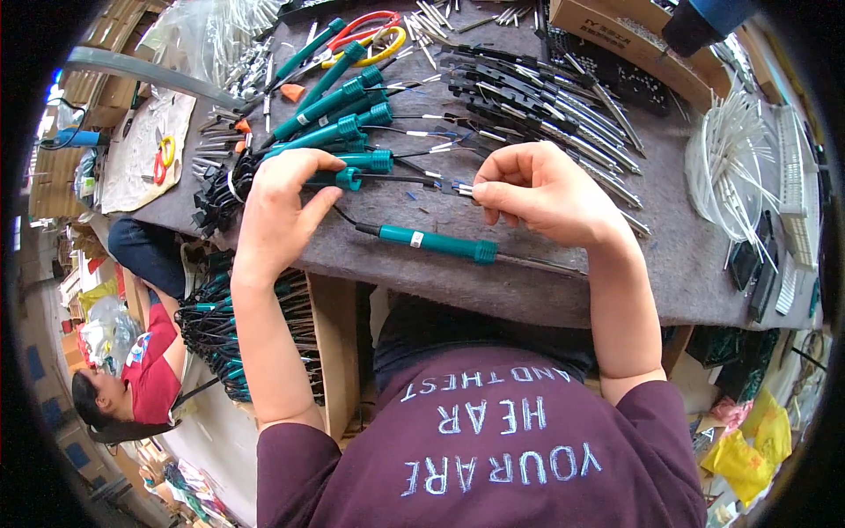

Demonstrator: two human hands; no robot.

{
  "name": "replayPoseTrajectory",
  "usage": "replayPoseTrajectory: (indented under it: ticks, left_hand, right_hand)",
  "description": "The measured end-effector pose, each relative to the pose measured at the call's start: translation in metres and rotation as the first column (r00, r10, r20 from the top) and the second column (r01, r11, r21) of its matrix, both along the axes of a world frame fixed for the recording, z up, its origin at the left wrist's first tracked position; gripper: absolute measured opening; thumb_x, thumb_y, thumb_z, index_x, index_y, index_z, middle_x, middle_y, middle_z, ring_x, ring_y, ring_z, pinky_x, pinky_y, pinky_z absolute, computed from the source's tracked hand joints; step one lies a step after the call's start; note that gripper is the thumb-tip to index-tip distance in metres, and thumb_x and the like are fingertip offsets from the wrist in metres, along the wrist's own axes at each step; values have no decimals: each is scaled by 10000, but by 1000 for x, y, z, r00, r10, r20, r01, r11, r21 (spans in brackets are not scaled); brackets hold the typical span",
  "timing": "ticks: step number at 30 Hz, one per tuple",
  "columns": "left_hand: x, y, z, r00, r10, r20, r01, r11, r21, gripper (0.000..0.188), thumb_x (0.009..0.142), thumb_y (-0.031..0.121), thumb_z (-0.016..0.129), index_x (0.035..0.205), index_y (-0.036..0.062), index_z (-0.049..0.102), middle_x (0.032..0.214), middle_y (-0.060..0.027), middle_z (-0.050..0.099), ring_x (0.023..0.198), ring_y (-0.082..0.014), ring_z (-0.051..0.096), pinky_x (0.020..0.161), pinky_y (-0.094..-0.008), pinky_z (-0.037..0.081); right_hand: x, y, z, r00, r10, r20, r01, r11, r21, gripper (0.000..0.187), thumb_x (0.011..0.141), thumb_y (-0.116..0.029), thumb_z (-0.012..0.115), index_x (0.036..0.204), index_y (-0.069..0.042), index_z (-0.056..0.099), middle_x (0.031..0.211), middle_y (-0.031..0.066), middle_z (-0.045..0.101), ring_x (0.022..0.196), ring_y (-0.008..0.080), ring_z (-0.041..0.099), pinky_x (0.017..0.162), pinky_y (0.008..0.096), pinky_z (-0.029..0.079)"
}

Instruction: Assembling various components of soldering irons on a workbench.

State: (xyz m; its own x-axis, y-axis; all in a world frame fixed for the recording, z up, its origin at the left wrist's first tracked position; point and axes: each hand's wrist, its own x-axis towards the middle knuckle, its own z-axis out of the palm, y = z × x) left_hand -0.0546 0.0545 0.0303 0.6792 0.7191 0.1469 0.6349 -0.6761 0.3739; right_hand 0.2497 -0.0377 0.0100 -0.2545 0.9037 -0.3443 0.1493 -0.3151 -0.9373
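Observation:
My left hand (286, 207) is closed round a green soldering iron handle (349, 179), thumb below and fingers above, at the near end of a row of similar handles. A dark lead runs rightward from that handle's open end to thin wires with white sleeves (463, 188). My right hand (546, 198) pinches those sleeved wire ends between thumb and forefinger; the exact joint is hidden by the fingertips. Nearer to me lies a soldering iron (440, 244) with a green handle and a metal shaft, touched by neither hand.
Several metal heating rods with black parts (546, 114) lie beyond my right hand. Scissors with red and yellow grips (370, 40) lie at the back. A bag of white sleeves (731, 167) sits at right. A box of green-handled irons (264, 334) stands below left, near another seated person (145, 370).

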Motion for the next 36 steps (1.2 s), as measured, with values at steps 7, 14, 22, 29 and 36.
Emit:
replayPoseTrajectory:
  ticks: [7, 14, 22, 29, 36]
  left_hand:
    - [57, -29, 0, 949, -204, 242, 214, 977, -13, 273, 810, 64, 739, 1071, 62, 662, 1029, -98, 674, 1012, -306, 646, 924, -401, 472]
    - [74, -38, -25, 952, -179, 249, 201, 977, -66, 287, 793, 137, 793, 1059, 82, 701, 1019, -80, 692, 923, -280, 657, 829, -384, 477]
    - [95, -54, -27, 920, -251, 300, 245, 968, 58, 233, 760, 146, 812, 956, 91, 700, 900, -60, 707, 812, -276, 671, 734, -384, 485]
    - [95, -54, -30, 903, -263, 340, 257, 964, 65, 242, 748, 121, 810, 955, 79, 693, 904, -63, 703, 833, -278, 683, 709, -388, 514]
    - [96, -52, -31, 906, -281, 317, 273, 959, 68, 247, 741, 118, 812, 956, 87, 695, 910, -60, 699, 837, -276, 685, 717, -384, 518]
  right_hand:
    - [2, -8, 1, 999, 39, -8, -39, 999, 33, 206, 951, -193, 696, 1007, 6, 697, 819, 16, 706, 728, 68, 627, 662, 224, 507]
    - [35, -44, 12, 934, 15, 358, -87, 978, 188, 257, 870, -95, 765, 1092, 25, 718, 899, 62, 729, 797, 88, 657, 754, 263, 553]
    - [34, -55, 8, 967, -77, 241, 35, 985, 172, 184, 893, -90, 734, 1022, 41, 734, 826, 52, 726, 755, 76, 633, 701, 259, 526]
    - [32, -54, 6, 969, -77, 237, 34, 983, 180, 200, 881, -129, 721, 988, 39, 739, 801, 130, 746, 719, 150, 690, 691, 314, 545]
    - [30, -55, 5, 967, -109, 229, 73, 984, 161, 205, 883, -133, 723, 992, 40, 738, 802, 134, 745, 715, 146, 694, 691, 308, 547]
